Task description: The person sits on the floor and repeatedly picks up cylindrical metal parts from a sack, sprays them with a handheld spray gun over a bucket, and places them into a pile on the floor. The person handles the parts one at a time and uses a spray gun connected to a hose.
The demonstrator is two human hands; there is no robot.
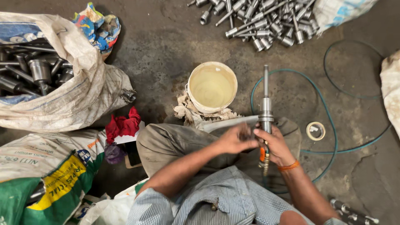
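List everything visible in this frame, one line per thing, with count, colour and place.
metal part: one, grey steel, upright over the knee, held in both hands
bucket: one, cream, centre floor, yellowish liquid inside
rags: a heap, off-white, at the bucket's base
loose metal parts: many, grey, piled at top
sack of parts: one, off-white, upper left
printed sack: one, white, green and yellow, lower left
red cloth: one, beside the knee
hose: one, green, looped on the right
tape roll: one, pale, right floor
left hand: on the part
right hand: gripping the part, orange band on the wrist
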